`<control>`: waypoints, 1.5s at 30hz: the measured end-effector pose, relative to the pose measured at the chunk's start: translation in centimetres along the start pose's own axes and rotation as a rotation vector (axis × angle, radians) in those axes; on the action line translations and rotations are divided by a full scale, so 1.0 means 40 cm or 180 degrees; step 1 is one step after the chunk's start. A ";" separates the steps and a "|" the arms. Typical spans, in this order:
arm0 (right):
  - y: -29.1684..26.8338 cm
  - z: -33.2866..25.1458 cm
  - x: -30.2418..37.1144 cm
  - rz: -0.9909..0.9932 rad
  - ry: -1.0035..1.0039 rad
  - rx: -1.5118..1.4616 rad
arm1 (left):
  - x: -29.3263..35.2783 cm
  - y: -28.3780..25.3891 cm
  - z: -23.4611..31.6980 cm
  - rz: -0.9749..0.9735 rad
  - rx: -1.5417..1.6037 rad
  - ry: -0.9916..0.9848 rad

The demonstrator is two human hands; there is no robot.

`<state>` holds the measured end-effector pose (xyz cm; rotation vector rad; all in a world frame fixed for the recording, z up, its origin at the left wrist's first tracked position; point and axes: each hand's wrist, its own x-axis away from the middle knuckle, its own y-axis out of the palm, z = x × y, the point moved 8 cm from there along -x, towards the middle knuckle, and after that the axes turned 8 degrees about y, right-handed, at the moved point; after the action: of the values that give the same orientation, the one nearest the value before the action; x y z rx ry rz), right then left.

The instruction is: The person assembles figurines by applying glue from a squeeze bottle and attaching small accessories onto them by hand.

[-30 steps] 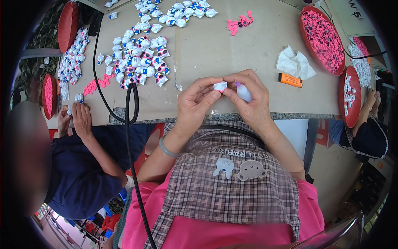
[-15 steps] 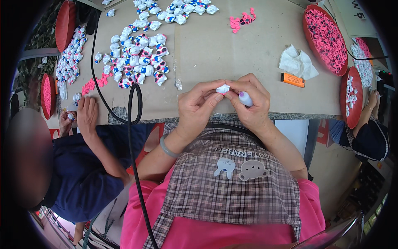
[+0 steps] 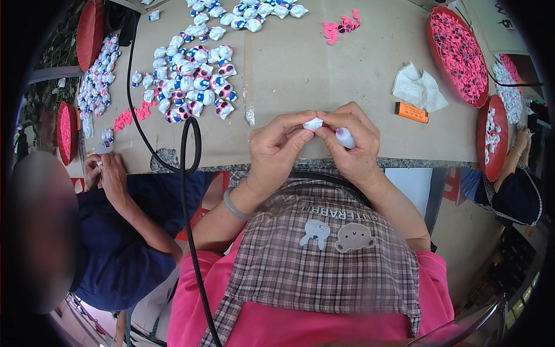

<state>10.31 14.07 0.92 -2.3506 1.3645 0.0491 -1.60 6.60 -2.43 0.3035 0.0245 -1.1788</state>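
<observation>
Between the fingertips of both hands is a small white figurine piece (image 3: 313,124), with a trace of pink along its lower edge. My left hand (image 3: 278,144) pinches it from one side, thumb and forefinger closed. My right hand (image 3: 354,141) grips its other side and also keeps a small whitish bottle with a purple tip (image 3: 345,138) tucked against the palm. Both hands are held just over the table's near edge. Much of the piece is covered by the fingers.
White-and-blue figurines (image 3: 193,81) crowd the table's left half. Small pink pieces (image 3: 342,27) lie far ahead. At right are a red tray (image 3: 435,43) of pink pieces, crumpled tissue (image 3: 417,87) and an orange box (image 3: 411,112). A black cable (image 3: 184,202) loops at left, near a co-worker's hands (image 3: 110,173).
My hands stay pressed on the white piece, nearly unmoved. At left, the co-worker's hand has drawn back toward the table edge and joined their other hand.
</observation>
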 end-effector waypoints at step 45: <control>0.019 0.036 -0.015 -0.0468 0.0845 -0.0741 | -0.300 -0.142 0.224 -0.0207 -0.4679 0.1813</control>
<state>9.61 14.79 -0.50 -2.7264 1.3614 -0.1613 -12.67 13.27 7.04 -0.6817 1.3351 -0.8396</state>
